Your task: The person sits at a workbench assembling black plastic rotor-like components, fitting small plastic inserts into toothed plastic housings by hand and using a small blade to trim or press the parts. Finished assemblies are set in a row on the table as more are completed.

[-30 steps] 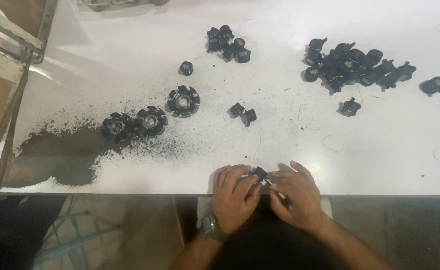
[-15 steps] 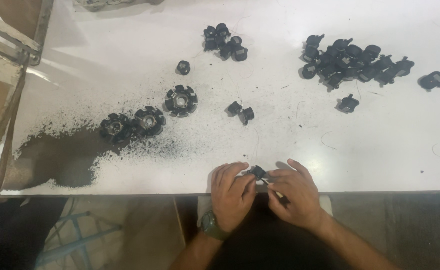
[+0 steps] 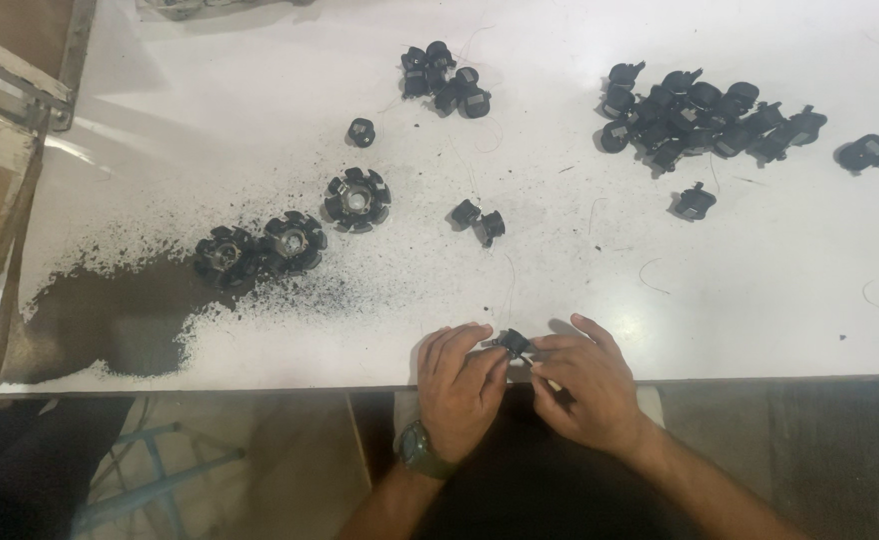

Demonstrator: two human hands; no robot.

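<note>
Pinched at the near edge of the white surface (image 3: 660,300) between fingertips of left hand (image 3: 460,385) and right hand (image 3: 585,390), both closed on it equally, small black part (image 3: 512,343), well apart from the black heaps farther back.

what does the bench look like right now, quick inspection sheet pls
surface: white table, black powder patch at its left front
job's things: small black part pinched between left hand and right hand at the front edge
clutter: three round black rotors; pile of black parts far right; smaller cluster; two loose pieces
grippers: both hands grip the part
cables: nothing seen
surroundings: wooden frame left; wristwatch
</note>
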